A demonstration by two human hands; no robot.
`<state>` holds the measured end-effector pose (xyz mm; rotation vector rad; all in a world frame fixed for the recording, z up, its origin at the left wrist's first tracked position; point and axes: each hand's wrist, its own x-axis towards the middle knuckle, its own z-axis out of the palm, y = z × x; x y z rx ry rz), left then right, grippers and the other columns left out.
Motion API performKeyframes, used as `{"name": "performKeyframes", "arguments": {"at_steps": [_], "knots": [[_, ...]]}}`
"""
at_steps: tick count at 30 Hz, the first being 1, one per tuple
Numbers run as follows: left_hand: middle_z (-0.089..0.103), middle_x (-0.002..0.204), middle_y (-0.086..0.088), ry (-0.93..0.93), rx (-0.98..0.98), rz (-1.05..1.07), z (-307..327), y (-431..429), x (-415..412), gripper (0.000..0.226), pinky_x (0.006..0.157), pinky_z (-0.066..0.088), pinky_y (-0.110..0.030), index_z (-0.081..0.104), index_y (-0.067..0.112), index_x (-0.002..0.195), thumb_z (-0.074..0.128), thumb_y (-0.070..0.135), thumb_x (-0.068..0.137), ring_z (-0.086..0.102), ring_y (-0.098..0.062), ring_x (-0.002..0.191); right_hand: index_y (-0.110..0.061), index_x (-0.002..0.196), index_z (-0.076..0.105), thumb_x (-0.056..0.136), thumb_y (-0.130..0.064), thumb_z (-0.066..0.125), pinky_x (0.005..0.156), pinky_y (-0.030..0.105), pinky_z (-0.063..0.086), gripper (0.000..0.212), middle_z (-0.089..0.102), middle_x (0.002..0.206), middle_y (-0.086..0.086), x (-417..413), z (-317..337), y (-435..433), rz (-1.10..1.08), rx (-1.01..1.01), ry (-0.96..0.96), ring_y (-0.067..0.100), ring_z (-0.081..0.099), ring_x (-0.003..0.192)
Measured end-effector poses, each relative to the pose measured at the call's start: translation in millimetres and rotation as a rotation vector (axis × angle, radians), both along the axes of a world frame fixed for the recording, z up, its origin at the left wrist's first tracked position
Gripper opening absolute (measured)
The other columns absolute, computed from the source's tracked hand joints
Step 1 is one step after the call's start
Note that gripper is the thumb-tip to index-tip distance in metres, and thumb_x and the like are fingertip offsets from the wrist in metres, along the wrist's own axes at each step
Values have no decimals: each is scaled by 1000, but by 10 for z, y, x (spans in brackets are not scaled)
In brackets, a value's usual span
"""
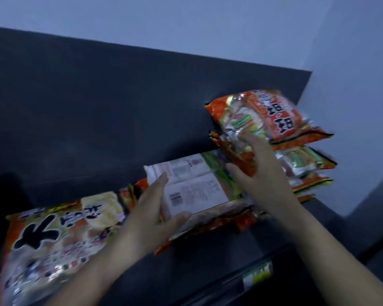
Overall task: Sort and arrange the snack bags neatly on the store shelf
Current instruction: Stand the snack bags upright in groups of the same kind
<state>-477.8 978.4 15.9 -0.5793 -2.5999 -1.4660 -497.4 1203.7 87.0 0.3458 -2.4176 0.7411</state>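
In the head view, the left hand (148, 217) is gripping a snack bag (195, 186) that is lying with its pale back side and barcode up. The thumb is curling over the near edge and the fingers are lying along its left edge. The right hand (261, 180), at 3 o'clock from this bag, is resting with spread, fairly straight fingers against a stack of orange bags (305, 164). The two hands are apart, with the pale bag between them. The top bag (272, 115) of the stack is lying tilted, at 12 o'clock from the right hand. A large bag (60, 235) is lying flat at 9 o'clock from the left hand. All the bags are lying on a dark shelf (208, 272) with a dark back panel (119, 102). A label (257, 276) is sitting on the front edge. A pale wall (208, 23) is standing behind, and the picture is blurred.
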Motion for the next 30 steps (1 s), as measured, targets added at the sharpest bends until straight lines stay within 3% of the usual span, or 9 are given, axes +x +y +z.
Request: {"name": "performKeyframes", "arguments": {"at_steps": [4,8,10,12,17,21,23,26,30], "knots": [[-13,145,28,-38,-57,-149,313,819,-443,121,109,14,-18,-22,34,144,60,67,63,0,9,134,-16,148,23,75,-56,65,113,57,12,93,19,155,15,-194,93,658,-304,361,42,34,11,144],[-28,155,2,-3,-159,-168,397,1423,-1088,144,112,27,-37,-38,38,133,68,73,44,0,-18,146,-26,151,0,70,-70,60,110,63,5,110,-6,158,8,-395,34,861,-298,551,-100,32,-10,145],[-31,153,5,-2,-175,-197,379,1598,-1307,149,115,25,-38,-43,38,131,73,68,43,-5,-15,145,-29,148,-12,72,-68,60,112,62,4,112,-19,157,3,-503,-7,958,-276,545,-187,28,-19,144],[-28,147,18,-8,-141,-245,314,1716,-1441,146,113,20,-26,-41,33,133,78,51,52,-8,-1,138,-31,147,-17,74,-65,60,114,61,5,111,-26,155,-1,-588,-38,1068,-255,520,-230,26,-25,142],[-28,147,17,57,-159,-258,193,2133,-1659,140,103,14,-13,-40,32,135,80,42,64,-12,2,136,-29,149,-11,76,-56,66,114,60,10,109,-26,155,0,-779,-80,1463,-246,493,-240,27,-27,141],[-10,159,-3,62,-240,-289,171,2655,-1857,140,114,29,-39,-41,39,129,82,50,62,15,-20,144,-27,150,-6,77,-52,67,115,57,13,106,-19,157,2,-922,-131,1961,-335,464,-290,29,-18,144],[-7,159,-8,90,-355,-265,121,2976,-1932,138,113,27,-48,-32,27,141,77,59,62,12,-28,145,-25,150,-4,78,-50,67,114,55,17,105,-12,158,2,-1012,-210,2276,-401,417,-370,29,-11,145],[-9,159,-12,80,-535,-237,7,3406,-1960,124,117,12,-49,-24,16,146,67,61,74,7,-31,146,-23,150,-3,76,-41,73,115,54,16,107,-9,159,-1,-1130,-329,2630,-417,309,-499,25,-9,146],[-9,158,-17,83,-618,-164,-26,3582,-1952,122,116,13,-45,-30,16,143,64,59,78,14,-37,143,-24,150,0,78,-30,74,117,48,14,103,-8,159,-2,-1242,-386,2737,-383,289,-491,24,-10,146]]}}
